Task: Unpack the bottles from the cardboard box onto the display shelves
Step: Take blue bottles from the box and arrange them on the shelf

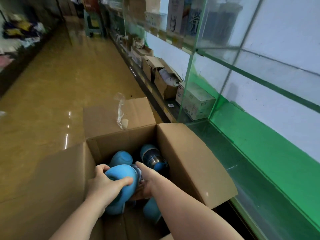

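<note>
Lower centre: left hand (105,182) grips blue bottle (121,179) inside box (190,161); right hand (147,179) grips same bottle's far end.

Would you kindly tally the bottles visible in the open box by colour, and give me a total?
Light blue bottles: 3, one gripped by the left hand with the right hand on it
Dark blue and steel bottles: 1
Total visible in the box: 4

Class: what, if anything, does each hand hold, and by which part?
The left hand grips a rounded blue bottle by its upturned end; the right hand's grip is hidden.
</note>
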### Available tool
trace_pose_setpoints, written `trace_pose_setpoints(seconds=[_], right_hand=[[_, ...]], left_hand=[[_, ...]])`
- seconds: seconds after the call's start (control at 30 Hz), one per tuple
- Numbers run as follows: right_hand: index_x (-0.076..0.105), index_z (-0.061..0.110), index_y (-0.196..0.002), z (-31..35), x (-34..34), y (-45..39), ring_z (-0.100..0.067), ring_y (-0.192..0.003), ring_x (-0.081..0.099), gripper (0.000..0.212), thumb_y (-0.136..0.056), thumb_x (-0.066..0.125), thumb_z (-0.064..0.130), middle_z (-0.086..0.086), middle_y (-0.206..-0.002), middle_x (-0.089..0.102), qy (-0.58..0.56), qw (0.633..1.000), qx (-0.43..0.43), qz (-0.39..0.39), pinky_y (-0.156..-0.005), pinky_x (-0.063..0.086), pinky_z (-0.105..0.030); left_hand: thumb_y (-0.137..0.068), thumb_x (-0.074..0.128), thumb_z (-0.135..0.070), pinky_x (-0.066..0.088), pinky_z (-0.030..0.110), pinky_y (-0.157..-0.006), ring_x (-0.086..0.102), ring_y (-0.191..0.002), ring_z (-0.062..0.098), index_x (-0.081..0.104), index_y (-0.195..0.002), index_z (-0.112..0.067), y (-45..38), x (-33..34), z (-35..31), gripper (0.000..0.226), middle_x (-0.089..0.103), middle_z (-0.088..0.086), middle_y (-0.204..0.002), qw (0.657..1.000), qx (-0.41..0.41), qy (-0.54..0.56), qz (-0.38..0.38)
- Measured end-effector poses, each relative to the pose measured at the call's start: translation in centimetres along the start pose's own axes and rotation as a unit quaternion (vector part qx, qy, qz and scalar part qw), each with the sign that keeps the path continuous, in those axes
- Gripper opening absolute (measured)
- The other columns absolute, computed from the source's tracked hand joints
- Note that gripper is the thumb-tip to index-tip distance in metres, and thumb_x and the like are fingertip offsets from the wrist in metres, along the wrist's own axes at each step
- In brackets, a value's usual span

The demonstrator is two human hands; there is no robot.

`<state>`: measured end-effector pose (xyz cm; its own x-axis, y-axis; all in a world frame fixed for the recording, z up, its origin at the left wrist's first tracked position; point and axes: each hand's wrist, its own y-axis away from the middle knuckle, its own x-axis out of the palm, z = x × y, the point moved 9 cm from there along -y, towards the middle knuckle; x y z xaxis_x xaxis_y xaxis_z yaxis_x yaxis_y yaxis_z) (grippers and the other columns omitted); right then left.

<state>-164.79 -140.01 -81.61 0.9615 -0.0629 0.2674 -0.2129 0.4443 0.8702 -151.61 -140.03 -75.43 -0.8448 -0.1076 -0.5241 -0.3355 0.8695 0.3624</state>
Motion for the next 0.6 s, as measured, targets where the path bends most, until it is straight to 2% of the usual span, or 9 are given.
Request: trace_pose_setpoints(seconds=[0.03,0.07,0.1,0.17,0.27,0.33,0.4,0.53,0.6], right_hand=[[0.059,0.007,-0.107,0.1,0.8,0.1,-0.027,-0.082,0.071,0.051,-0.085,0.054,0.052,-0.015,-0.077,0.068,0.003,1.0,-0.008,-0.001,-0.074,0.054,-0.04],[0.061,0.008,-0.11,0.4,1.3,0.0,-0.027,-0.074,0.07,0.051,-0.08,0.061,0.048,-0.014,-0.082,0.07,0.002,1.0,-0.022,-0.002,-0.063,0.054,-0.037],[0.062,0.009,-0.115,0.9,1.6,-0.3,-0.027,-0.076,0.07,0.054,-0.075,0.066,0.045,-0.013,-0.091,0.071,-0.006,0.999,-0.04,-0.009,-0.059,0.053,-0.034],[0.064,0.006,-0.115,1.7,2.0,-0.3,-0.028,-0.083,0.069,0.055,-0.073,0.072,0.04,-0.015,-0.102,0.071,-0.043,0.997,-0.057,-0.006,-0.061,0.054,-0.033],[0.064,0.004,-0.098,3.0,2.1,1.0,-0.027,-0.075,0.064,0.038,-0.081,0.067,0.038,-0.014,-0.09,0.068,-0.048,0.996,-0.07,0.02,-0.065,0.051,-0.034],[0.065,0.006,-0.097,4.5,1.5,1.7,-0.025,-0.073,0.063,0.032,-0.08,0.07,0.032,-0.013,-0.092,0.068,-0.046,0.994,-0.101,0.009,-0.066,0.051,-0.033],[0.066,0.005,-0.096,6.3,1.5,2.5,-0.025,-0.076,0.064,0.029,-0.077,0.074,0.025,-0.013,-0.097,0.069,-0.043,0.986,-0.159,-0.008,-0.068,0.052,-0.033],[0.064,0.007,-0.106,8.4,1.5,3.3,-0.026,-0.084,0.068,0.044,-0.069,0.08,0.025,-0.013,-0.099,0.072,-0.02,0.972,-0.232,-0.037,-0.074,0.057,-0.037],[0.062,0.01,-0.109,9.2,1.3,3.7,-0.026,-0.089,0.069,0.049,-0.067,0.081,0.025,-0.011,-0.099,0.072,-0.001,0.961,-0.271,-0.063,-0.082,0.057,-0.04]], left_hand=[[-0.06,0.086,-0.022,0.042,0.034,-0.075,0.049,-0.092,0.027,0.039,-0.107,-0.02,0.7,-0.6,-0.5,0.067,0.051,0.01,-0.109,1.0,0.014,0.002,-0.008],[-0.059,0.086,-0.02,0.041,0.033,-0.076,0.048,-0.092,0.027,0.037,-0.106,-0.02,1.3,-1.0,-0.8,0.068,0.05,0.01,-0.108,1.0,0.026,0.001,-0.011],[-0.058,0.086,-0.019,0.041,0.034,-0.077,0.048,-0.092,0.028,0.035,-0.105,-0.02,1.9,-1.3,-1.2,0.07,0.048,0.009,-0.108,0.999,0.037,0.001,-0.01],[-0.057,0.087,-0.018,0.043,0.034,-0.079,0.049,-0.092,0.027,0.032,-0.106,-0.022,2.3,-1.4,-1.4,0.074,0.046,0.008,-0.109,0.999,0.047,-0.001,0.0],[-0.05,0.087,-0.027,0.047,0.035,-0.085,0.052,-0.099,0.026,0.032,-0.121,-0.023,1.8,-1.0,-1.4,0.09,0.046,0.007,-0.117,0.998,0.045,-0.014,0.031],[-0.037,0.084,-0.038,0.047,0.036,-0.092,0.051,-0.107,0.025,0.03,-0.133,-0.023,1.3,-0.5,-1.5,0.111,0.044,0.006,-0.123,0.997,0.045,-0.018,0.058],[-0.027,0.078,-0.043,0.047,0.039,-0.096,0.051,-0.11,0.025,0.03,-0.136,-0.022,0.7,-0.3,-1.7,0.121,0.041,0.007,-0.127,0.996,0.049,-0.008,0.073],[-0.048,0.088,-0.027,0.046,0.031,-0.093,0.048,-0.111,0.022,0.028,-0.138,-0.022,-0.3,0.0,-2.6,0.108,0.036,0.007,-0.132,0.994,0.077,-0.002,0.081],[-0.052,0.089,-0.034,0.046,0.027,-0.089,0.048,-0.114,0.02,0.028,-0.138,-0.021,-0.9,0.1,-2.9,0.106,0.037,0.004,-0.131,0.994,0.078,-0.006,0.079]])
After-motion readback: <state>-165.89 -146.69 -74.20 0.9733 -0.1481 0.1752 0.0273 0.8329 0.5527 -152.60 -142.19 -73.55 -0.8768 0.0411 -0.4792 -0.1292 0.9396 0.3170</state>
